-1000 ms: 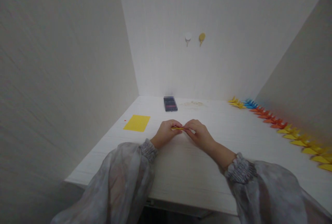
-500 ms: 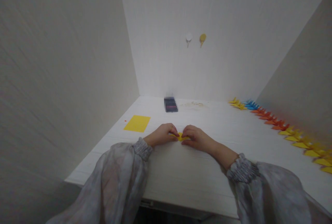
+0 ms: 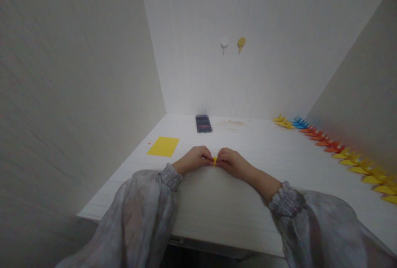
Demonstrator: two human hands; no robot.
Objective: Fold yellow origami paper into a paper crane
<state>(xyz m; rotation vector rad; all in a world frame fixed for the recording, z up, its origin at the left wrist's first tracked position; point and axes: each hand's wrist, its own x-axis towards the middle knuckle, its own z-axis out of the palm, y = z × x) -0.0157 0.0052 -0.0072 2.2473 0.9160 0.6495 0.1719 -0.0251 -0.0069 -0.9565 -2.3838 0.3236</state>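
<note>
Between my two hands, at the middle of the white table, is a small folded yellow paper (image 3: 215,161). My left hand (image 3: 198,157) pinches its left side with thumb and fingers. On the other side my right hand (image 3: 231,161) pinches the paper the same way, its fingertips almost touching those of the left. Most of the folded paper is hidden by the fingers; only a narrow strip shows. A flat yellow paper sheet (image 3: 163,147) lies to the left, beyond my left forearm.
Folded paper figures in yellow (image 3: 359,164), orange (image 3: 322,137) and blue (image 3: 300,123) line the table's right side. A dark, pixelated object (image 3: 204,123) lies near the back wall. White (image 3: 224,43) and yellow (image 3: 241,43) hooks are on that wall. The table's front edge (image 3: 223,246) is close.
The fingers of both hands have closed further over the folded paper, so less yellow shows. The whole view has shifted very slightly.
</note>
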